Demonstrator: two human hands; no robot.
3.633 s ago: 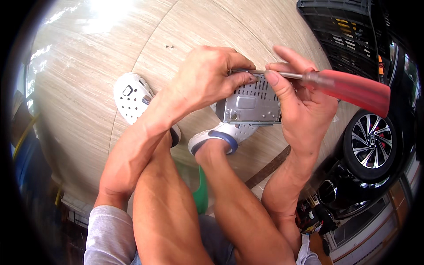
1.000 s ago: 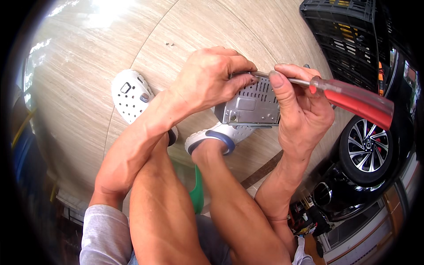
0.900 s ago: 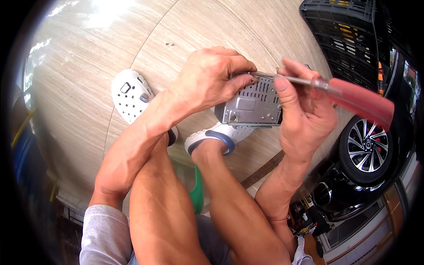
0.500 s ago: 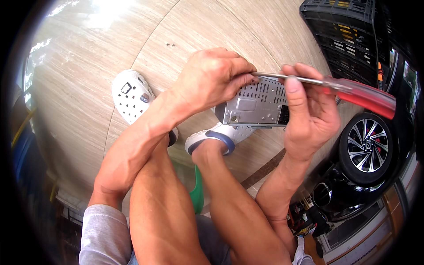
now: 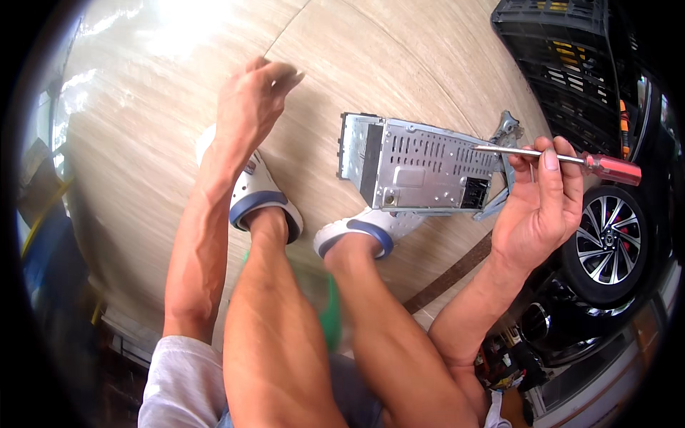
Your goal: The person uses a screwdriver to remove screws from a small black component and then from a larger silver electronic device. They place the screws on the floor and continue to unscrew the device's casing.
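Observation:
My right hand [image 5: 539,203] pinches the shaft of a screwdriver [image 5: 612,170] with a clear red handle; its tip points left, over the far right part of a silver metal case. That slotted case [image 5: 428,160], which looks like a car stereo unit, lies on the floor beyond my right shoe, with a black connector socket [image 5: 474,192] near its right end. Metal brackets [image 5: 508,135] stick out at that end. My left hand [image 5: 253,100] is over the floor left of the case, apart from it. Its fingers are pinched together, slightly blurred; what they hold is too small to name.
White clogs with blue straps [image 5: 267,200] are on my feet. A black plastic crate [image 5: 564,71] stands at the far right. Below it is a dark car with a spoked wheel [image 5: 609,235]. Something green [image 5: 330,314] shows between my legs.
My left hand has left the screwdriver tip and swung left over the floor where small bits lay. My right hand, still holding the screwdriver, has shifted right and slightly nearer, uncovering the case.

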